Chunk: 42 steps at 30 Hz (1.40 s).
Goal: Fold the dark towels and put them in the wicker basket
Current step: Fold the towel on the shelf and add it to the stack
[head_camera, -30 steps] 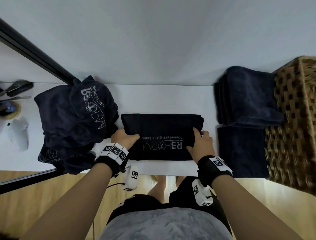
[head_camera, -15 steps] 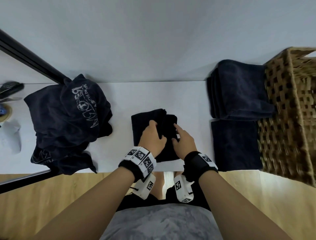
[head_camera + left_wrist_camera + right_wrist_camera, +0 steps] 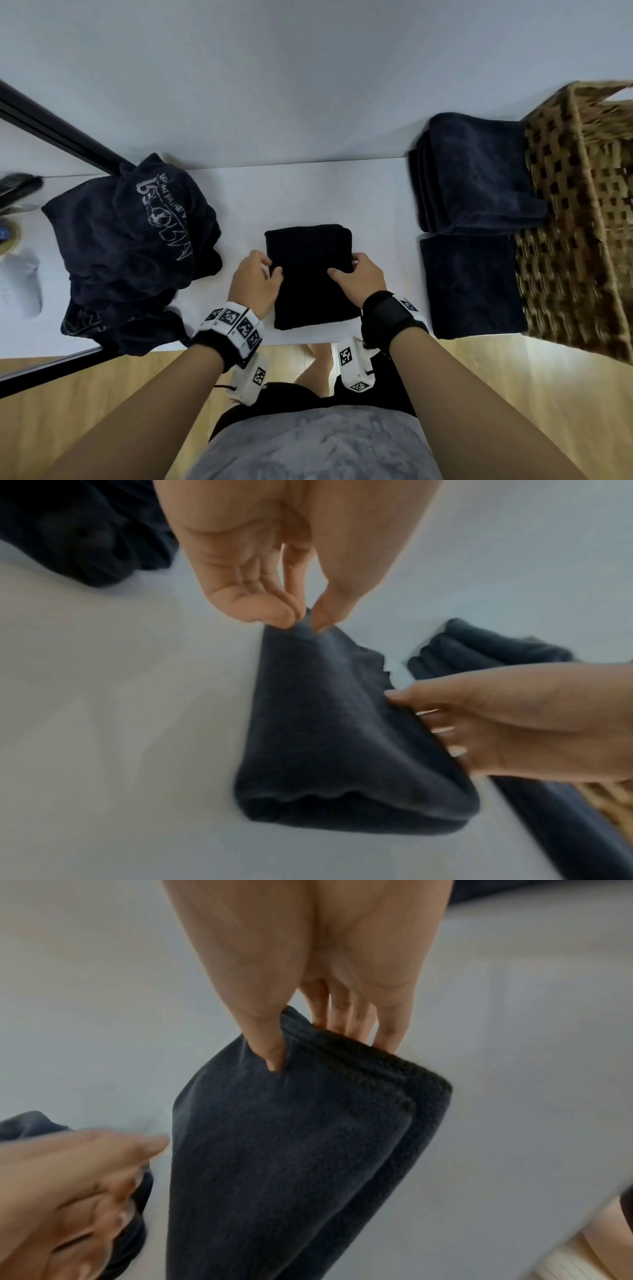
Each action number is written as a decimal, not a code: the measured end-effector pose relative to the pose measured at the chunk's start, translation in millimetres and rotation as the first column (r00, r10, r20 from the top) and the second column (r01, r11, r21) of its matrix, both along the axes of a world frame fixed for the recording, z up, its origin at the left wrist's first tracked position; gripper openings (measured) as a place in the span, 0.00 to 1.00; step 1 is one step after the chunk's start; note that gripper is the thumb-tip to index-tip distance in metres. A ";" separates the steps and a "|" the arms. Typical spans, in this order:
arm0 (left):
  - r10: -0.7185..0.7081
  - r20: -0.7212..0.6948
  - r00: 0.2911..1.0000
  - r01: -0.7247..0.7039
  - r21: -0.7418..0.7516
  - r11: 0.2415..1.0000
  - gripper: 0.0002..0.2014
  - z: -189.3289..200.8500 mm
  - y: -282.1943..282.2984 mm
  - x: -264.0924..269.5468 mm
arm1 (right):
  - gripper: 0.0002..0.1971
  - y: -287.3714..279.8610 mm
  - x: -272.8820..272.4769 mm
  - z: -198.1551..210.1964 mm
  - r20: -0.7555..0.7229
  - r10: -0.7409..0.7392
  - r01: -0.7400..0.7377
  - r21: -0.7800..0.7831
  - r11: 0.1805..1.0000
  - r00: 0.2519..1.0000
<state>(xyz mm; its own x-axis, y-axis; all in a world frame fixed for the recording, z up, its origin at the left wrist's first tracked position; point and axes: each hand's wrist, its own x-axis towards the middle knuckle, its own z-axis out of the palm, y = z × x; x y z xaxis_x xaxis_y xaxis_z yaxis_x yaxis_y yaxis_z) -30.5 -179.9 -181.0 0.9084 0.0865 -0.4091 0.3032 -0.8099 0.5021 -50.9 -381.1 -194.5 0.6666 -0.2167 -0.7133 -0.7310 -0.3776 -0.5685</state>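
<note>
Left hand (image 3: 255, 281) pinching the folded dark towel's (image 3: 310, 274) left edge, right hand (image 3: 356, 279) gripping its right edge, thumb on top, towel flat on the white table (image 3: 239, 212), folded stack (image 3: 476, 178) and wicker basket (image 3: 579, 219) beyond, right.

The wicker basket (image 3: 579, 219) at three o'clock was cut off by the head view's right edge and smeared with blur, its inside out of sight. At nine o'clock, small objects (image 3: 17, 192) on the worktop (image 3: 308, 192) were cropped and too blurred to identify. The right fingers (image 3: 346, 1010) vanished behind the folded towel (image 3: 291, 1150), so their tips were hidden.
</note>
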 end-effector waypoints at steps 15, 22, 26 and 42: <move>-0.011 -0.509 0.861 -0.283 -0.497 0.820 0.04 4.1 -56.6 -0.3 | 0.06 -71.7 -21.5 63.5 0.040 -0.084 0.085 -0.027 0.996 0.996; -0.229 -0.601 0.766 -0.384 -0.713 0.587 0.08 37.7 -177.7 -18.6 | 0.16 -177.7 -64.3 104.7 0.042 -0.265 0.268 -0.148 0.952 0.963; -0.182 -0.590 0.787 -0.380 -0.696 0.609 0.09 40.0 -228.9 -38.0 | 0.20 -218.4 -77.9 101.4 0.056 -0.287 0.292 -0.240 0.926 0.956; -0.053 -0.394 0.918 -0.129 -0.420 0.898 0.25 12.0 -283.8 -59.2 | 0.27 -220.7 -103.9 76.1 0.128 0.250 -0.147 -0.532 0.834 0.960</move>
<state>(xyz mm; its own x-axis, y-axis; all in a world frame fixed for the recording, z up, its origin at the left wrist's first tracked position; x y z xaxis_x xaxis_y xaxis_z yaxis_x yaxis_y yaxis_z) -89.7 -463.7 -169.0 0.6685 -0.1489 -0.7287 0.5714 -0.5244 0.6313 -154.7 -601.9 -118.4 0.8424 -0.3647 -0.3966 -0.5100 -0.7773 -0.3684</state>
